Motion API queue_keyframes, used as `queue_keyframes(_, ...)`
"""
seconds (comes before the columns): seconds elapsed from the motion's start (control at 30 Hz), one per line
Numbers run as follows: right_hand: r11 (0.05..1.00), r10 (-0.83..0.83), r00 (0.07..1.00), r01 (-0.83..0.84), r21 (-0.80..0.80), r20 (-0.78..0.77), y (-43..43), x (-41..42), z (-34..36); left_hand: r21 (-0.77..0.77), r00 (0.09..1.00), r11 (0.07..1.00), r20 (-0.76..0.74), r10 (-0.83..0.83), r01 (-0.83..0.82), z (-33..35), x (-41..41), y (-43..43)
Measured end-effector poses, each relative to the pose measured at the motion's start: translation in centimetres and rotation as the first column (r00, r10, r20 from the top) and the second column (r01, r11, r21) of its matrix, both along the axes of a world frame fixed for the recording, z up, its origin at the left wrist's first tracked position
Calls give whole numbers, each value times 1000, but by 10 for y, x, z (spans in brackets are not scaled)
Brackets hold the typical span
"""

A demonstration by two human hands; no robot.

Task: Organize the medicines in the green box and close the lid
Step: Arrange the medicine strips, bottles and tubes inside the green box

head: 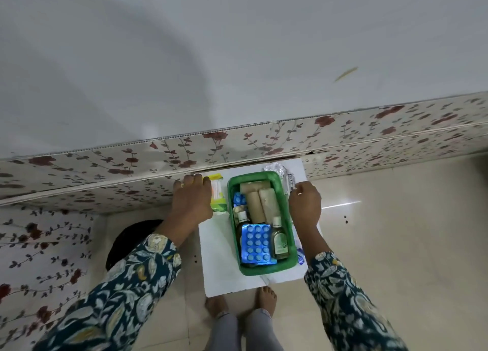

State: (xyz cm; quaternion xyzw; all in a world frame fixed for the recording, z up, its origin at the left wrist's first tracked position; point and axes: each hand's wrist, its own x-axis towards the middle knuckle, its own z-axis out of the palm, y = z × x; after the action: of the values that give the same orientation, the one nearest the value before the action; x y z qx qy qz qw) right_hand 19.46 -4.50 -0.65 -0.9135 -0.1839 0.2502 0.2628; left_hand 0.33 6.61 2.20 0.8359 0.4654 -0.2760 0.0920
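Hands flanking green box (260, 268), right hand (305, 204) perhaps pinching strip (290, 181)

The left hand (190, 196) covers most of a yellow-green packet (217, 192) — its print is too small to read. The right hand (305, 205) hides part of a small labelled tube (290, 181). A blue blister strip (256, 242) overlaps a bottle (241, 222) in the green box (264, 270); the sleeves run off the lower edge.

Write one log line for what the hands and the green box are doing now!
left hand: on yellow-green packet | right hand: pinching small white strip | green plastic box: open, holding blue blister pack
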Motion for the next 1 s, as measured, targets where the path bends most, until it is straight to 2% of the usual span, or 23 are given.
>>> queue_keyframes(0.13, 962, 90, 992, -110, -250, -88, 3, 30, -20, -22, 998, 999, 52, -40, 41, 18, 31, -12)
queue_keyframes(0.37, 904, 267, 963, -265, -337, -40, 18, 44, -39, 6, 985, 993, 125, -119, 119, 13, 60, -48)
queue_keyframes(0.5, 898, 288, 957, -278, -341, -20, 24, 51, -49, -4, 984, 991, 117, -133, 134, 2, 59, -64)
queue_keyframes(0.63, 942, 225, 974, -224, -249, -25, 29, 56, -52, -7, 984, 990, 109, -138, 140, -11, 57, -76)
queue_keyframes(0.73, 998, 42, 995, -46, -42, -94, 26, 60, -44, -25, 987, 989, 81, -141, 143, -23, 56, -89)
queue_keyframes(0.83, 985, -64, 979, 93, 143, -195, 13, 53, -21, -114, 987, 982, 70, -141, 149, -28, 57, -99)
queue_keyframes(0.93, 971, -62, 960, 122, 207, -274, -4, 30, -4, -176, 986, 977, 136, -100, 123, -29, 60, -109)
queue_keyframes(1.0, 979, -22, 971, 68, 191, -237, -10, 8, 1, -204, 983, 972, 166, -83, 117, -30, 60, -113)
